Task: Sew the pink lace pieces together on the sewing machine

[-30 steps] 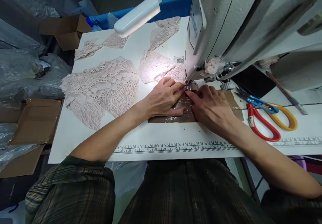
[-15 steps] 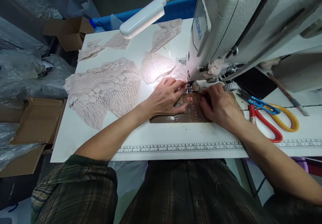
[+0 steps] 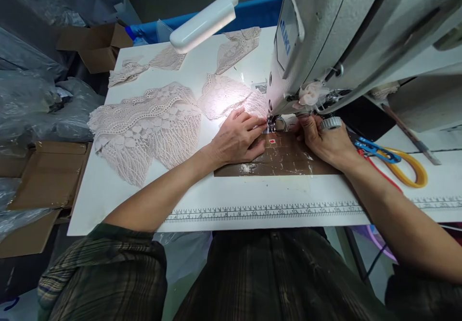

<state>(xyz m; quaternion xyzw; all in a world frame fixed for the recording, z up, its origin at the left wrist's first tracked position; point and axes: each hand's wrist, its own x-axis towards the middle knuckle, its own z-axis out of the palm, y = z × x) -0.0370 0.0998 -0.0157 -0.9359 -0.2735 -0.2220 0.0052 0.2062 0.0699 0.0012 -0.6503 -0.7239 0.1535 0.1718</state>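
Observation:
My left hand [image 3: 240, 138] lies left of the presser foot [image 3: 271, 123], its fingers stretched toward the foot and resting at the near edge of a pale lace piece [image 3: 225, 97]. Beneath both hands is a brown, shiny plate cover [image 3: 281, 160] with a small red-and-white mark. To the right of the foot, my right hand [image 3: 323, 140] is closed, thumb and fingers together below the head of the sewing machine [image 3: 310, 37]. What its fingertips hold, if anything, is hidden. A silver knob [image 3: 331, 123] shows just above that hand.
A larger lace piece [image 3: 147, 123] lies at left, with smaller lace pieces behind. The white lamp [image 3: 204, 22] hangs above the table. Blue-handled snips [image 3: 377, 150] and yellow-handled scissors [image 3: 415, 169] lie right of my right arm. A printed ruler [image 3: 267, 212] runs along the front edge.
My right hand has moved right and slightly up, away from the brown cover, uncovering more of it. My left thumb has drawn in toward the fingers. The lace has hardly moved.

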